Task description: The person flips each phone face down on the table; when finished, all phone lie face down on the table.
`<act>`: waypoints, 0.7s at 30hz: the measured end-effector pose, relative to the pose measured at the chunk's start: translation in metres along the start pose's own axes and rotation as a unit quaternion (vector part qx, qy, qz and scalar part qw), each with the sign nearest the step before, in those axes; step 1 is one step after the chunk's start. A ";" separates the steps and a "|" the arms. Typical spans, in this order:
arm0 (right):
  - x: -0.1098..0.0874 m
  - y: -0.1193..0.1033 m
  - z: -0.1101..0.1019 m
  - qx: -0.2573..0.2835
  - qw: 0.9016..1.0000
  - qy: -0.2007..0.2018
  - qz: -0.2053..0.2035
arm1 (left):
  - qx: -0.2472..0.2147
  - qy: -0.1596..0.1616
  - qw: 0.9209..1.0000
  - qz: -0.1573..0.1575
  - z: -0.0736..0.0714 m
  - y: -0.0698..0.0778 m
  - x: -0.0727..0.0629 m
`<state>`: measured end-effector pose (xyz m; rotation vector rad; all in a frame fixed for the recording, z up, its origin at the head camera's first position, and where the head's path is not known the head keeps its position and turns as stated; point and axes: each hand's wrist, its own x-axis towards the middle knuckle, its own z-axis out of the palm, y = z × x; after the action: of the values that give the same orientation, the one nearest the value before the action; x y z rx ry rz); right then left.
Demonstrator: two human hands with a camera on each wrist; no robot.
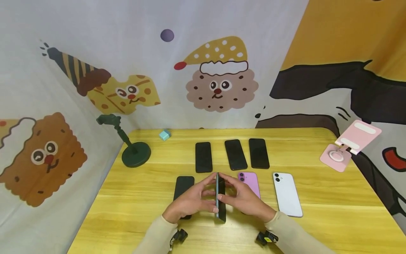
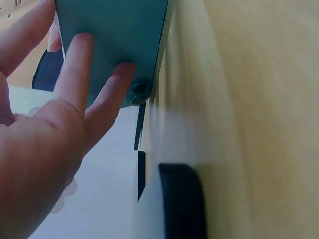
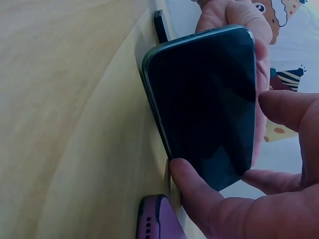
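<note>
Between my two hands a smartphone (image 1: 222, 211) stands on its long edge on the table, its black screen toward the right hand. Its teal back (image 2: 114, 30) shows two camera lenses in the left wrist view. My left hand (image 1: 190, 201) holds it from the left, fingers spread over the back and thumb near the close end. From the right, my right hand (image 1: 248, 200) grips it by the edges, as the right wrist view shows around the dark screen (image 3: 204, 99). A black phone (image 1: 184, 184) lies partly hidden under the left hand; a pink phone (image 1: 252, 180) lies behind the right hand.
Three black phones (image 1: 204, 157) lie in a back row. A white phone (image 1: 288, 194) lies right of the right hand. A green stand (image 1: 136, 155) is at back left, a pink phone stand (image 1: 358, 135) at back right, and a small blue cube (image 1: 164, 134) by the back edge.
</note>
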<state>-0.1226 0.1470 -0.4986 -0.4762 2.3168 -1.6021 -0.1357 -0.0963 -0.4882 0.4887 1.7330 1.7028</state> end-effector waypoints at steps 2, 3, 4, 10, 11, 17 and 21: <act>-0.001 -0.001 -0.001 -0.012 1.000 0.003 -0.002 | 0.017 -0.001 1.000 -0.006 0.001 -0.001 0.001; -0.001 -0.001 -0.001 -0.019 1.000 0.004 -0.003 | 0.024 -0.004 1.000 -0.006 0.001 -0.001 0.002; -0.001 -0.001 -0.001 -0.025 1.000 0.006 -0.004 | 0.030 -0.005 1.000 -0.005 0.002 -0.001 0.003; -0.002 -0.003 -0.002 -0.028 1.000 0.009 -0.007 | 0.004 -0.046 0.999 0.004 0.007 -0.001 0.006; -0.002 -0.004 -0.003 -0.026 1.000 0.008 -0.005 | -0.001 -0.051 0.999 0.002 0.007 -0.001 0.006; -0.005 -0.006 -0.003 -0.010 1.000 -0.005 0.006 | 0.005 -0.056 0.998 -0.001 0.012 0.000 0.008; -0.005 -0.006 -0.003 -0.001 1.000 -0.015 -0.019 | 0.019 -0.037 0.999 -0.007 0.013 0.001 0.009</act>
<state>-0.1184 0.1500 -0.4920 -0.5437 2.3002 -1.5978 -0.1335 -0.0803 -0.4882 0.5487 1.7153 1.6243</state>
